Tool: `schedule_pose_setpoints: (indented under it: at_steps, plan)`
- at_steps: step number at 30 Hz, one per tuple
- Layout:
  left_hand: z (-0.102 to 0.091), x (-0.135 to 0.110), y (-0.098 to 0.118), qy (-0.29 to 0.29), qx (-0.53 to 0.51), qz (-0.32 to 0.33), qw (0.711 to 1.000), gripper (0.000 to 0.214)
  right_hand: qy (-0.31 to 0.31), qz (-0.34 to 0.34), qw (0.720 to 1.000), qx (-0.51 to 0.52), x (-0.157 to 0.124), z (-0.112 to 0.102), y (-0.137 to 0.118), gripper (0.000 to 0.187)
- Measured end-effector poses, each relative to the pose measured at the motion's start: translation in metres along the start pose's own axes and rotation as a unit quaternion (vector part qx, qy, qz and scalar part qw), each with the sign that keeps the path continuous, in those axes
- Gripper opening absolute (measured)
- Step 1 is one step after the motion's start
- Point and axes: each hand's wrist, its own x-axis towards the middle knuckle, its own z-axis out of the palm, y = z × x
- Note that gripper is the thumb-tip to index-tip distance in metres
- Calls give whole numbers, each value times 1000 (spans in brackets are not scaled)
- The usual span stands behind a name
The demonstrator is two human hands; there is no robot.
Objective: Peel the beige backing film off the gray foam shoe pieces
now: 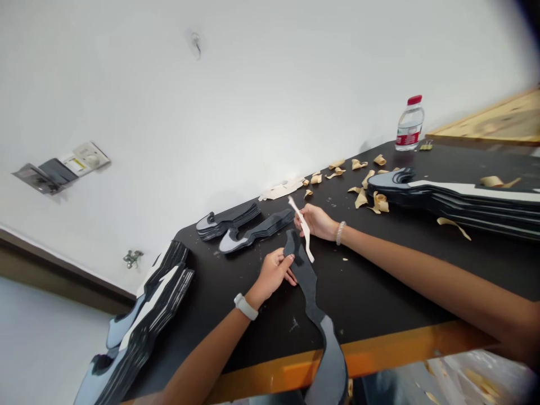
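Note:
My left hand, a pale band on its wrist, pinches the upper end of a long, wavy dark grey cut piece. The lower part of this piece is lighter grey and hangs past the table's front edge. Between the thumb and fingers of my right hand is a thin white strip, held just above and beside the grey piece. Whether the strip touches the piece I cannot tell. Two small stacks of similar pieces, a near one and a far one, lie beyond my left hand.
Tall stacks of cut pieces stand along the table's left edge. Another thick stack lies at the right, among curled tan strips. White scraps rest by the wall. A water bottle and a binder clip sit at the back right.

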Motion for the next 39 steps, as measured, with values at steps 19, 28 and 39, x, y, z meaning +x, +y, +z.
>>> schedule_pose_setpoints:
  at_steps: [19,28,39]
  plan:
    - [-11,4,-19,77,-65,82,991,8,-22,37,959,-278,-41,41,20,32]
    - [-13,-2,-10,41,-131,62,989,19,-44,42,919,-391,-39,34,20,35]
    - [-14,-4,-7,35,-149,51,987,20,-53,30,935,-350,-40,35,19,34]
